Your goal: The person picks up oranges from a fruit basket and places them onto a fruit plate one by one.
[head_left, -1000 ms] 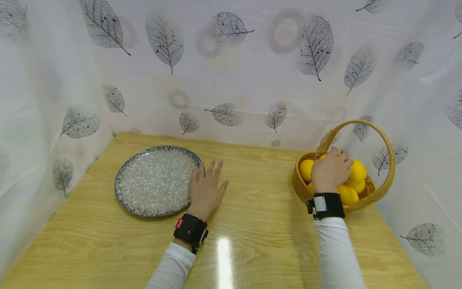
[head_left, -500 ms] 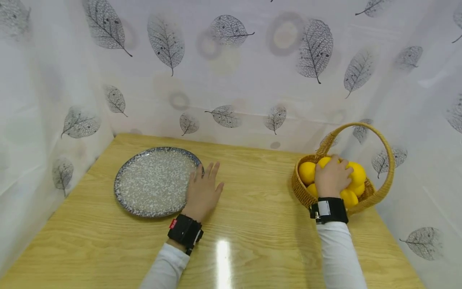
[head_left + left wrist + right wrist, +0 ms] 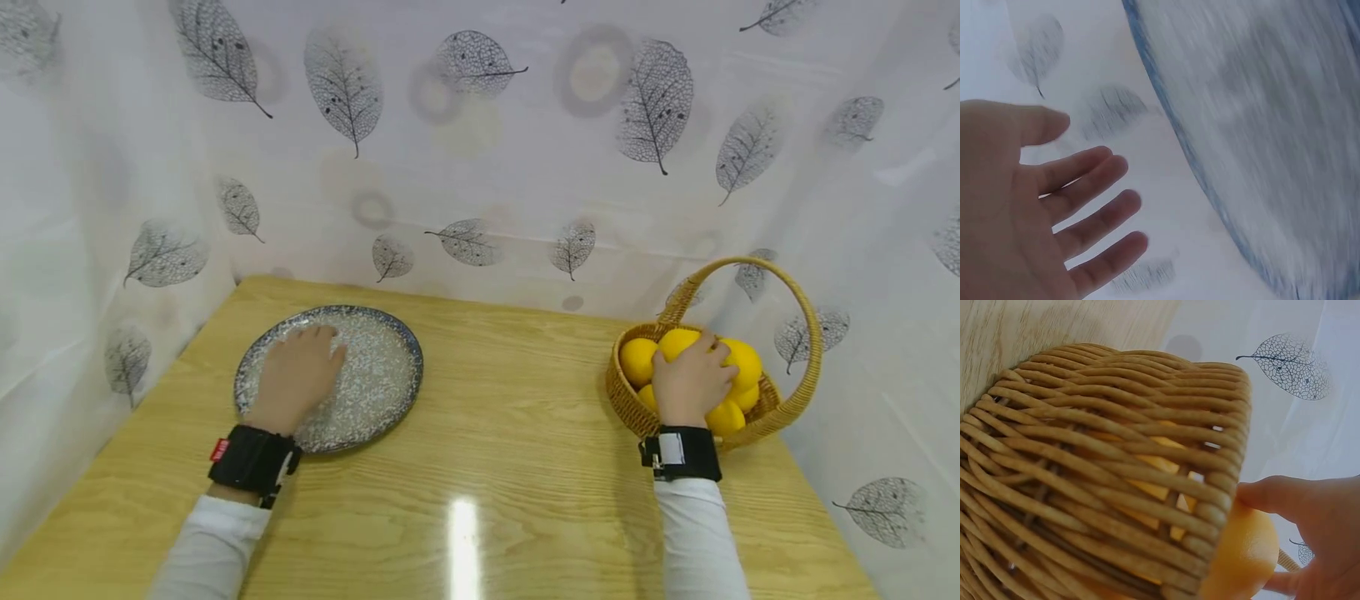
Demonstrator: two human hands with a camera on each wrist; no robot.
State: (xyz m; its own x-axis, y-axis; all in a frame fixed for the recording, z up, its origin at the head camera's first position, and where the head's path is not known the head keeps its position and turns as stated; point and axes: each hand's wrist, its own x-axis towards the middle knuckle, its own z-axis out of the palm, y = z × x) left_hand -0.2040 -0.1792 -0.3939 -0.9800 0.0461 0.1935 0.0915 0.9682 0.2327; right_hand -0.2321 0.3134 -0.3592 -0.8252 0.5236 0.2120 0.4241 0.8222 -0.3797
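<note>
No text is legible; pale marks on the red tag point(image 3: 220, 450) edging the left wrist strap point(image 3: 253, 459) are too small to read.

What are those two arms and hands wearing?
The left hand and right hand are bare, without gloves. The left sleeve and right sleeve are white. The left wrist strap is black with a small red tag; the right wrist strap is black with a pale rectangular patch.
</note>
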